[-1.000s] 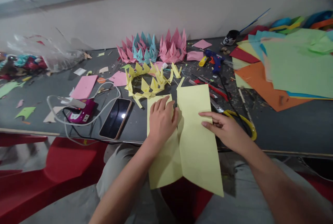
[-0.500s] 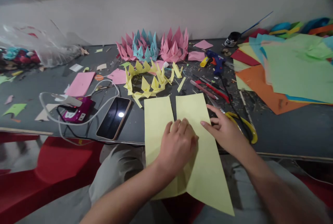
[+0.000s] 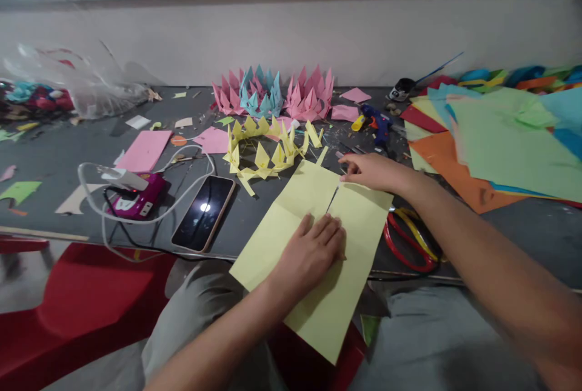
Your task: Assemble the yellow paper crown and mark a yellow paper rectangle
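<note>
A yellow paper sheet (image 3: 273,221), cut by a narrow slit from its far edge, lies turned at an angle and overhangs the table's front edge. My left hand (image 3: 313,248) rests flat on its middle, fingers stretched out just below the slit. At the far edge, beside the slit's opening, my right hand (image 3: 370,171) has its thumb and fingertips closed on the paper; the fingers' undersides are hidden. Scissors with red and yellow handles (image 3: 413,239) lie right of the sheet, partly under my right forearm. Beyond the paper sits a yellow paper crown (image 3: 261,151).
Pink and blue paper crowns (image 3: 261,97) stand near the wall. A blue glue gun (image 3: 377,124) lies right of them. Coloured sheets (image 3: 500,130) are stacked at right. A phone (image 3: 204,212) and a purple power adapter (image 3: 140,197) with cables lie at left, among paper scraps.
The yellow sheet has turned clockwise and its slit has narrowed. My right hand has moved from the sheet's right edge to its far edge. My left hand has flattened on it.
</note>
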{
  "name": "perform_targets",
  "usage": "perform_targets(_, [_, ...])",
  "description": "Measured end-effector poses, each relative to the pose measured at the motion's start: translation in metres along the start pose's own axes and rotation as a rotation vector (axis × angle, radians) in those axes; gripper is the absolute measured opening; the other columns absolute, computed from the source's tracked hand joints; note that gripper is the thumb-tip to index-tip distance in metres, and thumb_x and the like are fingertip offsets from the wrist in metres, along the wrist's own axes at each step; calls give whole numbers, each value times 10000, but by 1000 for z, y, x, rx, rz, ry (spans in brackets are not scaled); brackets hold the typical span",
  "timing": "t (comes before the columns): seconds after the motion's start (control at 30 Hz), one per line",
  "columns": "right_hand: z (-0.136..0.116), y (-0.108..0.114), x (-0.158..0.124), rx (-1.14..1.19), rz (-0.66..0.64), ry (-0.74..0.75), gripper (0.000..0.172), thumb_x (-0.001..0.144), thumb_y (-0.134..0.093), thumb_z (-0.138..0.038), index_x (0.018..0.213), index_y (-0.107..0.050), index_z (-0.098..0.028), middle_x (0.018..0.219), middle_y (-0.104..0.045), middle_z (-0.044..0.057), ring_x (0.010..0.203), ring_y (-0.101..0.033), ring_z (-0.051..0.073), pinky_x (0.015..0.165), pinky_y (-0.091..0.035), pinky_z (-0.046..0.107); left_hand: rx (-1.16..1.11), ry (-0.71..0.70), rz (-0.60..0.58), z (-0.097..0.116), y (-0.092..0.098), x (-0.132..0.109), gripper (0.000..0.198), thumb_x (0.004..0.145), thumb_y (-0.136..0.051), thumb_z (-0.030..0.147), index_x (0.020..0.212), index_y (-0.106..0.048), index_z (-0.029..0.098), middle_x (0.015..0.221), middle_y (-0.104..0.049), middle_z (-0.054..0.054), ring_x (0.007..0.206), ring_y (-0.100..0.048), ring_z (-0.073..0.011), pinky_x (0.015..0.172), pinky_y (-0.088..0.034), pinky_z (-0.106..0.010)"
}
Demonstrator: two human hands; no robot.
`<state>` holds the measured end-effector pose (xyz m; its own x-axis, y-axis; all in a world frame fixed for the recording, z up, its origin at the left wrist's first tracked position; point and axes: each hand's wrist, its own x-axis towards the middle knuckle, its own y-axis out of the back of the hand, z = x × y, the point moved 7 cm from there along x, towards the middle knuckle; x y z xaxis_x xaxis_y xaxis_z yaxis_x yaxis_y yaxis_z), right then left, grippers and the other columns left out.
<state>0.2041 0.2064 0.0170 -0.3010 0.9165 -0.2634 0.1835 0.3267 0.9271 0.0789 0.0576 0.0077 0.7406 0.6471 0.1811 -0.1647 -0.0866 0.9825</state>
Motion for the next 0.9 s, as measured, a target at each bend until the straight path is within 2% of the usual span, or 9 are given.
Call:
perform_targets(0.07, [3, 3, -7, 13, -39, -16, 409, 787, -566, -315, 1178, -561, -193, 854, -705, 30, 799, -645, 189, 672, -450, 260, 1, 5, 4, -6, 6, 0, 298, 931, -399, 299, 1163, -548, 185, 1285, -554, -39, 1190, -467, -205, 980, -353, -390])
perform_targets(0.13, [6, 3, -17, 15, -56, -48, 387, 783, -568, -314, 1153, -573, -201, 864, -704, 25, 785, -646, 181, 639, -444, 246, 7, 47, -46, -10, 8, -1, 238, 912, -443, 254, 1087, -589, 188, 1148, -625, -47, 1027, -557, -197, 864, -418, -352])
perform_targets(0.23, [8, -1, -34, -38, -5, -114, 381, 775, -571, -306, 1140, -583, -197, 947, -699, 49, 841, -644, 202, 676, -452, 263, 55, 126, -117, -7, 7, -7, 258, 888, -460, 181, 1118, -577, 166, 1081, -640, -72, 892, -593, -194, 727, -454, -324])
perform_targets(0.33, [3, -11, -48, -57, 59, -139, 396, 803, -538, -302, 1173, -565, -166, 1100, -657, 96, 941, -627, 225, 766, -454, 295, 122, 169, -83, 4, 6, -15, 353, 866, -462, 139, 1213, -518, 109, 1232, -574, -125, 1020, -570, -228, 789, -468, -353])
perform_targets(0.47, [-3, -16, -56, -67, 187, -160, 423, 821, -514, -297, 1209, -542, -133, 1229, -583, 135, 1018, -600, 250, 827, -450, 326, 124, 182, -30, 8, -2, -23, 370, 870, -437, 137, 1226, -516, 77, 1292, -541, -146, 1123, -537, -241, 888, -452, -367])
perform_targets(0.57, [-4, -14, -53, -94, 271, -163, 438, 827, -504, -294, 1219, -538, -100, 1169, -612, 164, 1061, -571, 274, 885, -423, 354, 106, 178, 20, 1, -5, -24, 366, 879, -420, 133, 1228, -522, 84, 1298, -541, -137, 1148, -533, -229, 913, -440, -360])
perform_targets(0.77, [-5, -20, -41, -64, 315, -93, 411, 820, -498, -292, 1180, -564, -106, 1116, -635, 163, 1043, -557, 278, 927, -388, 386, 89, 166, 166, -13, 1, -22, 312, 912, -399, 191, 1147, -582, 99, 1226, -605, -103, 1101, -566, -205, 907, -442, -334])
perform_targets(0.9, [1, -21, -37, 24, 355, -77, 454, 786, -520, -271, 1201, -533, -88, 1071, -640, 152, 980, -572, 253, 894, -405, 369, 105, 228, 157, -14, 3, -23, 301, 899, -440, 229, 1104, -598, 76, 1161, -637, -111, 1023, -589, -218, 858, -461, -334])
